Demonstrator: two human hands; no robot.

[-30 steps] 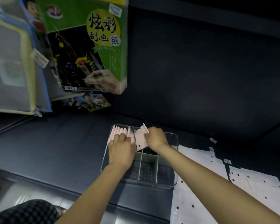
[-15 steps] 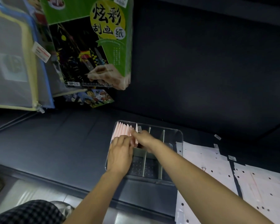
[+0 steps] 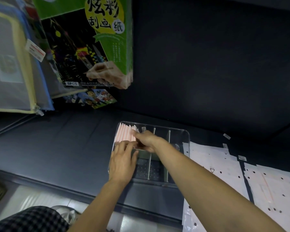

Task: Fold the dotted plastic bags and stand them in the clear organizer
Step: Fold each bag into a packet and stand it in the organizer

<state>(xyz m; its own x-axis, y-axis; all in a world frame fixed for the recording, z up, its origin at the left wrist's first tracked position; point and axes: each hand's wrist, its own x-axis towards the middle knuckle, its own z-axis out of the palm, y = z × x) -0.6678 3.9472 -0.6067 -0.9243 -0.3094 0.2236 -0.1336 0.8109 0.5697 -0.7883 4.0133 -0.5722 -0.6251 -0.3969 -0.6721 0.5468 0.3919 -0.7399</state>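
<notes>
A clear organizer [image 3: 179,131] with thin dividers sits on the dark shelf. Several folded pink bags [image 3: 124,135] stand in a row in its far left compartment. My right hand [image 3: 145,139] reaches across into that compartment, fingertips pressed against the rightmost folded bag. My left hand [image 3: 123,163] lies over the organizer's left side, fingers spread and touching the near ends of the row. Flat white dotted plastic bags [image 3: 224,171] lie spread on the shelf to the right.
A green scratch-art paper pack [image 3: 97,39] and zip file pouches [image 3: 12,64] hang above at the left. A cartoon-printed pack [image 3: 90,97] lies behind them. The shelf's front edge [image 3: 74,193] runs below my arms, with light floor beneath.
The folded bag my right hand held above the organizer a second ago now stands in the row. My right hand has dropped into the left compartment, and my left hand stays on the row.
</notes>
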